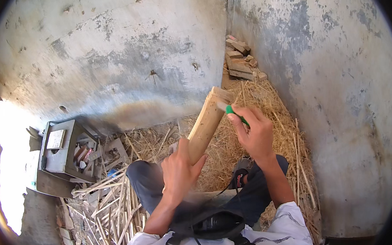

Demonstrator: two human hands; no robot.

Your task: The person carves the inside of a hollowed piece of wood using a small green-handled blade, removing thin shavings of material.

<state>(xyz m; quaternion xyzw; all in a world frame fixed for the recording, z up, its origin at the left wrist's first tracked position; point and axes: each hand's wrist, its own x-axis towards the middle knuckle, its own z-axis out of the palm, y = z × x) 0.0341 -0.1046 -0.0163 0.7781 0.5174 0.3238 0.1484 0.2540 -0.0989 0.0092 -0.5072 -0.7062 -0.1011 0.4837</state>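
Observation:
A pale wooden block [207, 123] stands tilted in front of me, its top leaning to the right, gripped near its lower end by my left hand [179, 172]. My right hand [254, 131] is closed on a green-handled tool [230, 109], whose short, light-colored tip meets or nearly meets the block's face just below the top; I cannot tell whether it touches. My bent legs in dark trousers are on either side below my hands, with a dark shoe [239, 176] showing between them.
Straw and wood shavings [268, 110] cover the ground, with split sticks [107, 198] at lower left. A battered grey metal box [57, 153] holding scraps stands left, beside a bright opening. Broken wood pieces [241, 71] pile in the corner between weathered walls [341, 88].

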